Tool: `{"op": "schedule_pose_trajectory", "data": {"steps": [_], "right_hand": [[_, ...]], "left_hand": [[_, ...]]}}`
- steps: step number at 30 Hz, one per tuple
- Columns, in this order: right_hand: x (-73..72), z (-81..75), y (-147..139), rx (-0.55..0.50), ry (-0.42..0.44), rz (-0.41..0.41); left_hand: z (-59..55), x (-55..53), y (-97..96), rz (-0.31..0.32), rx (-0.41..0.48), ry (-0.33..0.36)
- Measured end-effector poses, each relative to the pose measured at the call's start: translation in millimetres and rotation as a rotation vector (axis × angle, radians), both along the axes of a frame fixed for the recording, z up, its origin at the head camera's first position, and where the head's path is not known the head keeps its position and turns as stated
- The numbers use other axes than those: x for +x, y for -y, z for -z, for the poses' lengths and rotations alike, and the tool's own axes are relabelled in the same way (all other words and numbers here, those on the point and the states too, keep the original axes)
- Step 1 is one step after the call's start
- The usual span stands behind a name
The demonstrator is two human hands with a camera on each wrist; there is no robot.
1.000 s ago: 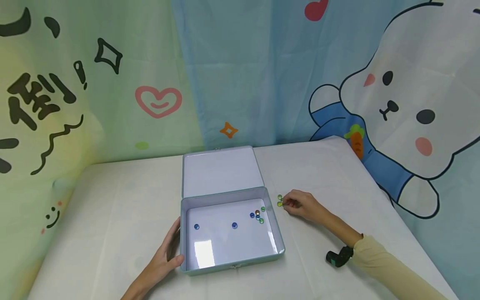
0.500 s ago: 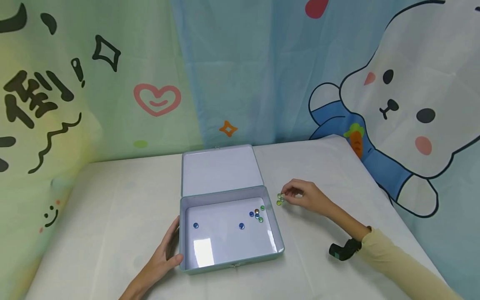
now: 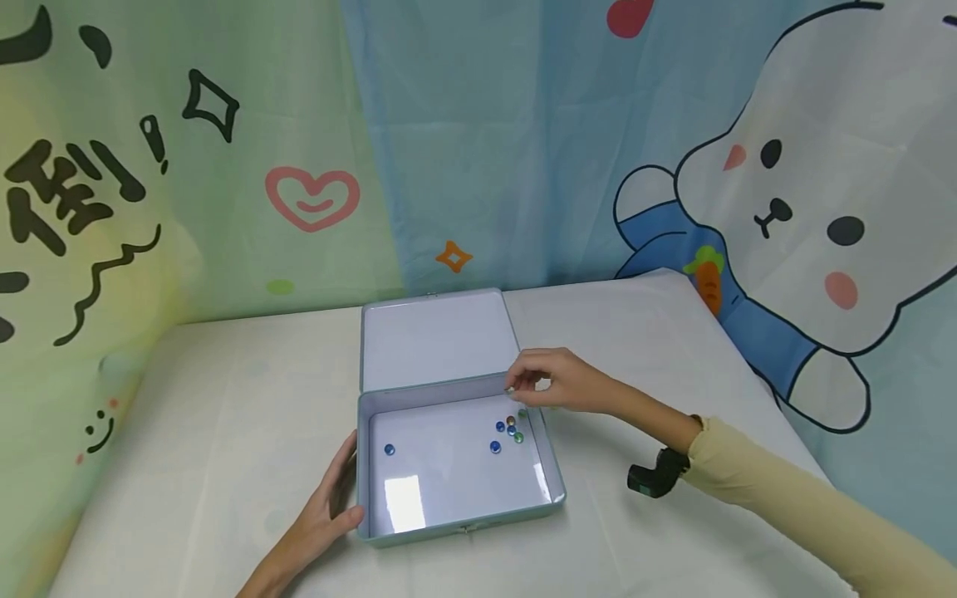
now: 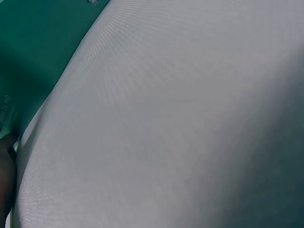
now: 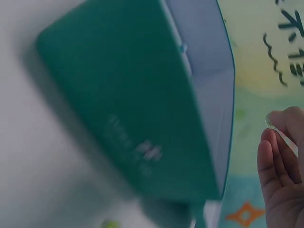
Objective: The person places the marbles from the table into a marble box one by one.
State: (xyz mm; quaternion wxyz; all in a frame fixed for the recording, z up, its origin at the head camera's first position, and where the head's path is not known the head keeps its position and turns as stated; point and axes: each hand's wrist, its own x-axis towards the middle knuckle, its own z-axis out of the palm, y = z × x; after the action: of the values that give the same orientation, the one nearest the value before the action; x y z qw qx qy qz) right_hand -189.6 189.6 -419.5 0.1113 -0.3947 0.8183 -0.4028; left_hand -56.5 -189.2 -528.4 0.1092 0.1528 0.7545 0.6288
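Nearest me, the left hand (image 3: 325,511) is lying against the left wall of the metal box (image 3: 422,535), fingers fairly straight, thumb touching near the front corner; it is bracing rather than clenching. If it were pressing unevenly, I'm thinking the box could be sliding on the white cloth (image 3: 224,465) and setting its contents rolling. Inside, a lone blue marble (image 3: 390,449) is sitting toward the left, and another blue marble (image 3: 495,447) is lying just beside a loose cluster on the right, where an orange-brown marble (image 3: 511,420) is showing. Only the box walls are penning these in, so I'm judging that any knock could be scattering them. Over the back right part, the right hand (image 3: 557,380) is pinching a clear marble (image 5: 270,121) between thumb and fingertip. That smooth glass is what I'm worrying about: with too light a pinch, it could be slipping, striking the rim and bouncing out. Farther back, the lid (image 3: 441,340) is lying open, and I'm minding its edge, which a knuckle could be catching.
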Motion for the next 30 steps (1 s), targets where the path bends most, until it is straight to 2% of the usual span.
{"op": "schedule_pose_trajectory", "data": {"steps": [8,12,17,25,30], "right_hand": [[-7.8,-4.7,66,0.075,0.014,-0.225],[-10.1,3.0,95,0.145,0.002,-0.325],[-12.7,19.3,123,0.274,-0.035,-0.436],[-19.0,46.3,149,0.394,-0.071,-0.475],[-20.0,60.5,156,0.411,-0.07,-0.489]], "left_hand": [[0.5,0.1,0.4,-0.004,-0.006,0.006],[1.7,-0.4,0.8,0.0,-0.006,-0.001],[0.7,0.1,-0.2,-0.01,-0.015,0.029],[-1.6,-0.3,-0.4,-0.007,-0.016,0.037],[-1.2,1.2,1.4,-0.002,-0.019,0.021]]}}
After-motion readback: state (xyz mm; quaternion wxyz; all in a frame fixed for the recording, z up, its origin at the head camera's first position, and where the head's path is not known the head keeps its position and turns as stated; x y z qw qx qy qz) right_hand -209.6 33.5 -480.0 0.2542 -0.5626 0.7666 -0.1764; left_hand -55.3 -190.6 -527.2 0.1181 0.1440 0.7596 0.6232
